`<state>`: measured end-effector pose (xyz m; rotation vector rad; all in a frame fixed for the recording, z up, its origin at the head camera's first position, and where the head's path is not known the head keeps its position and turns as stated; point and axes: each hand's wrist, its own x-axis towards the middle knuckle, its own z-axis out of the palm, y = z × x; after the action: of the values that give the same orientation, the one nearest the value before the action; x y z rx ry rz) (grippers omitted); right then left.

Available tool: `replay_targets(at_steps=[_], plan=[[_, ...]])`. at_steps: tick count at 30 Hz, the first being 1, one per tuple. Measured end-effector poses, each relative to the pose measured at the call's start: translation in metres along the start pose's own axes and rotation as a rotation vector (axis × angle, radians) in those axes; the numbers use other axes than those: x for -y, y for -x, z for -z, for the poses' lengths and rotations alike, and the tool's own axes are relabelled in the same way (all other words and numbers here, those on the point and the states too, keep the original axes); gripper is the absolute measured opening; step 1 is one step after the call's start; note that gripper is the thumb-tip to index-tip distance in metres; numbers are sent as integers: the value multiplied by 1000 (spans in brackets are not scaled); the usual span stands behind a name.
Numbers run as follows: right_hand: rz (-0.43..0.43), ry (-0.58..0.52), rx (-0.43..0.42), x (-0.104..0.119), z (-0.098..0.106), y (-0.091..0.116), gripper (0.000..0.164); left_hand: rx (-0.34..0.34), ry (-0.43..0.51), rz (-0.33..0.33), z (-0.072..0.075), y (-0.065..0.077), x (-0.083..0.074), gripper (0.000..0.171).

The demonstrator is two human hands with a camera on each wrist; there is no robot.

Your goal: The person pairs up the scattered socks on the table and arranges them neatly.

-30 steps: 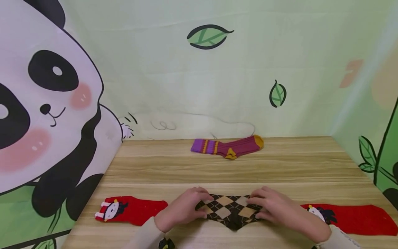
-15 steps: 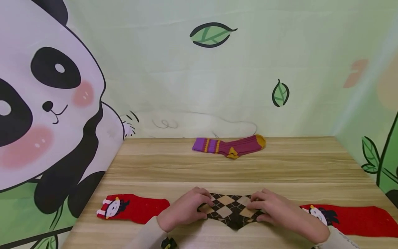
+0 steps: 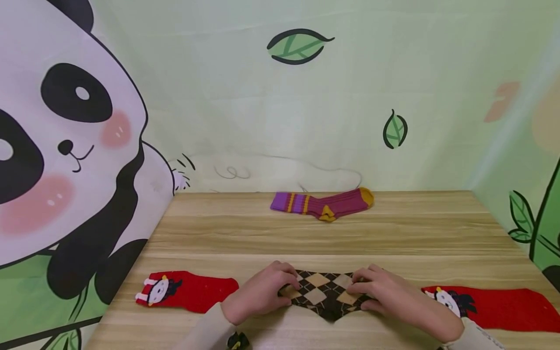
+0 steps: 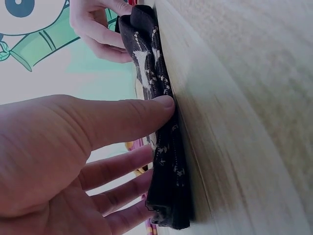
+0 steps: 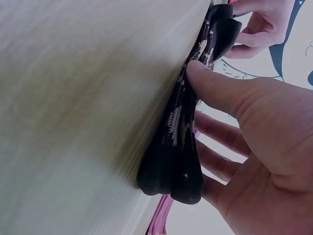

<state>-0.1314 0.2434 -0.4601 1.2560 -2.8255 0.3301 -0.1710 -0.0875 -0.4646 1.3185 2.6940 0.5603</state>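
The left hand (image 3: pixel 264 291) and right hand (image 3: pixel 391 299) pinch the argyle socks (image 3: pixel 325 294), apparently two stacked, near opposite ends at the front of the tabletop (image 3: pixel 245 233), thumbs nearside, fingers beyond, probably to align the layers. The purple sock (image 3: pixel 337 204) lies well apart, towards the back.

From my remote feed I'm getting a pale green printed backdrop (image 3: pixel 218 73) that's rising behind a wood-grain tabletop (image 3: pixel 245 236). Big cartoon panda (image 3: pixel 96 107) is filling the left side. Two outlined leaves, a larger one (image 3: pixel 302 47) and a smaller one (image 3: pixel 395 130), are floating on the back panel, faint scribbled lines (image 3: pixel 232 172) running below. Right panel (image 3: pixel 485 155) is angling in, showing a whitish streak (image 3: pixel 516 112) and a leafy sprig (image 3: pixel 520 214). Lighting's looking soft.
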Motion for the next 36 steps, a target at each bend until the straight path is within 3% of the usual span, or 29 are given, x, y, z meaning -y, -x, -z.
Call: replay_targets(at_steps=[10,20,36], plan=[[-13,-16,15,0,0,-1,35,-6,5,-8,0,0,1,22],[-30,-38,23,-5,2,-4,38,7,9,28,2,-5,1,22],[-22,-2,-9,-27,8,-18,35,4,-49,41,5,-35,10,27]])
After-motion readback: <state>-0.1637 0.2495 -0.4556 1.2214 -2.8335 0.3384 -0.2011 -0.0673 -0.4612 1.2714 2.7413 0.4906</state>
